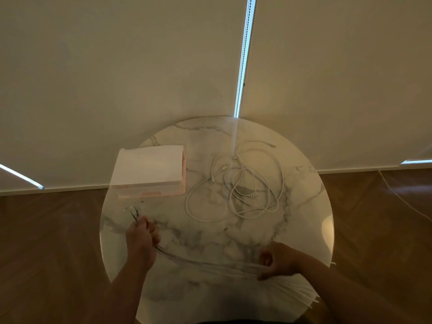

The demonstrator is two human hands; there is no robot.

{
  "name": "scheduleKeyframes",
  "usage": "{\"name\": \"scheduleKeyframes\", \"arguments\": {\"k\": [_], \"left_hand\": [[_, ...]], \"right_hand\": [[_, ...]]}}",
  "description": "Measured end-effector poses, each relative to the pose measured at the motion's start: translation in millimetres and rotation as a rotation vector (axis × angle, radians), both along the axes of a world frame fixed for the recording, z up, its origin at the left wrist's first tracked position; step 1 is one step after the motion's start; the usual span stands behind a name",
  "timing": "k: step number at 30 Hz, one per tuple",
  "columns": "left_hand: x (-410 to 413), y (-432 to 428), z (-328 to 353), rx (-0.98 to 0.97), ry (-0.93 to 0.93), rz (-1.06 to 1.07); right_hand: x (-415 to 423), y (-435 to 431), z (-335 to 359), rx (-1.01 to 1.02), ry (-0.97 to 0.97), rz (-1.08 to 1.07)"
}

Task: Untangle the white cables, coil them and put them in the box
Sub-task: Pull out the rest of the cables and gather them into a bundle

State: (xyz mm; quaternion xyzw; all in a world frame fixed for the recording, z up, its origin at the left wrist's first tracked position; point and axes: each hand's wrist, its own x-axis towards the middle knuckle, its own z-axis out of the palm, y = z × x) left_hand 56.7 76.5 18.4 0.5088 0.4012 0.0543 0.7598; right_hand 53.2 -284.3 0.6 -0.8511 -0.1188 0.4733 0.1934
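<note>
- The held cable bundle (205, 263) lies stretched across the near part of the round marble table (304, 206). Its long axis runs left to right and sinks slightly toward the right.
- The left hand (141, 239) has its fingers curled tight around one end of the bundle. Short cable ends with plugs (131, 210) stick out past the fist and point away and to the left, toward the box.
- The right hand (279, 260) is clenched over the other stretch of the bundle, thumb side facing left. Past it the strands fan out toward the near right table edge.
- The strands between and beyond the hands are smeared by blur, so their number cannot be told.
- A loose tangle of white cables (243, 183) lies in overlapping loops on the far right half of the table, apart from both hands. One plug end points to the far right.
- The box (149, 169) sits at the far left of the table, with a white top and pinkish sides. Its long axis runs left to right, and I cannot tell whether it is open.
- The near table rim and both forearms are cut off by the bottom edge of the picture.
</note>
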Motion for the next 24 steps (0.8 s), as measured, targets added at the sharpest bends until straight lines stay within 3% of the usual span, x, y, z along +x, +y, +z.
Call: {"name": "scheduleKeyframes", "arguments": {"k": [3, 6, 10, 14, 20, 24], "left_hand": [[-12, -7, -7, 0.044, 0.034, -0.148], [-20, -20, -10, 0.055, 0.072, -0.24], [-20, -31, -4, 0.023, 0.093, -0.261], [-15, -32, 2, -0.045, 0.057, -0.24], [-6, -33, -3, -0.113, 0.046, -0.236], [0, -39, -4, -0.141, 0.034, -0.253]], "right_hand": [[30, 1, -4, 0.113, -0.287, -0.276], [69, 15, -5, 0.05, -0.597, -0.61], [109, 36, -7, 0.061, -0.449, -0.79], [117, 58, -2, 0.432, -0.203, -1.174], [103, 64, 6, 0.635, -0.173, -1.098], [93, 60, 16, 0.624, -0.121, -1.092]]}}
